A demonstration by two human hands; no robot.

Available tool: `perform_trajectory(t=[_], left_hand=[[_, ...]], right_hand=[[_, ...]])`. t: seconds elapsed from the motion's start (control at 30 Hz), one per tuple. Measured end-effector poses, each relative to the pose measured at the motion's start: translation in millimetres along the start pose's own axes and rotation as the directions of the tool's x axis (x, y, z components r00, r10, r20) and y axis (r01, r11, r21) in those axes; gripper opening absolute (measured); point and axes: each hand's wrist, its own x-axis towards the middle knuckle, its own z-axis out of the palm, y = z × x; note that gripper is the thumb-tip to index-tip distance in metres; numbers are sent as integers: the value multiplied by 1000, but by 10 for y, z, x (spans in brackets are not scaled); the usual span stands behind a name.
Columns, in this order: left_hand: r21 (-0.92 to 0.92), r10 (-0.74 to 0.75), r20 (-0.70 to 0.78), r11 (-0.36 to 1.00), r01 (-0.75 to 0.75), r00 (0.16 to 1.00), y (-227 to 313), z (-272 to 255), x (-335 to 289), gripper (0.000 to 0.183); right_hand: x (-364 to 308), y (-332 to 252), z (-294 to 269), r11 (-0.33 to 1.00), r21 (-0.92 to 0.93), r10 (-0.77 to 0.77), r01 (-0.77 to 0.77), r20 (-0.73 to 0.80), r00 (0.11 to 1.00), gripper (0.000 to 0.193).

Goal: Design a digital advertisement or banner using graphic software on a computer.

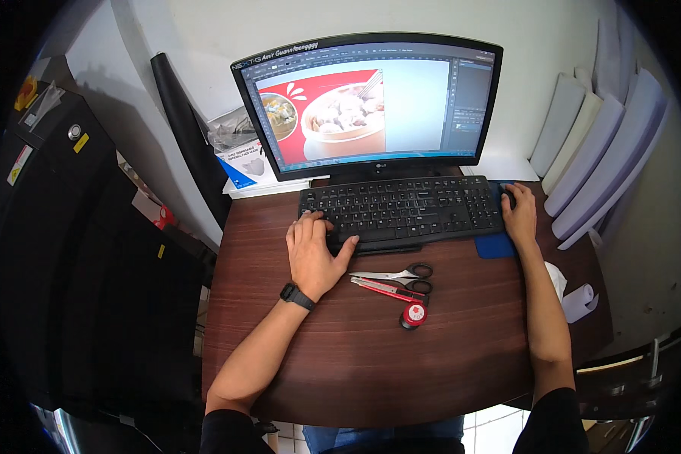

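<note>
My left hand (312, 256) rests on the left end of a black keyboard (401, 212), fingers spread over the keys and thumb stretched along its front edge. On the right, my right hand (520, 214) curves over a dark computer mouse (509, 198), mostly hidden beneath the fingers, on a blue mouse pad (495, 245). Behind the keyboard a monitor (378, 106) displays an editing program with a red picture of food in bowls. Black-handled scissors (416, 277), a red utility knife (390, 288) and a small round red-and-black object (413, 314) lie close together in front of the keyboard.
Tall rolls of white sheet material (609, 151) lean at the back right. A small paper roll (579, 301) lies beside my right forearm. A boxed item (248, 163) sits left of the monitor, near a black tube (185, 121). A big black machine (76, 250) stands left of the brown desk (340, 371).
</note>
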Motion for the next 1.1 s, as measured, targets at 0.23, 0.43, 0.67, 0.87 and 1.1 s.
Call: perform_trajectory(t=[0.23, 0.43, 0.67, 0.87, 1.1], left_hand=[[-4, -2, 1, 1000, 2, 1000, 11, -7, 3, 43], [-4, -3, 2, 1000, 3, 1000, 3, -13, 0, 43], [-5, -2, 2, 1000, 2, 1000, 12, -7, 2, 42], [0, 1, -4, 1000, -1, 1000, 3, 0, -1, 43], [-7, 1, -10, 1000, -1, 1000, 5, 3, -6, 43]], right_hand=[[0, 14, 0, 1000, 4, 0, 0, -3, 1000, 29], [-4, -9, 6, 1000, 12, -5, 5, -14, 1000, 29], [0, -1, 0, 1000, 5, 3, -3, -5, 1000, 29], [4, -1, -9, 1000, 13, -11, 11, -12, 1000, 29], [1, 7, -9, 1000, 16, -9, 9, -10, 1000, 29]])
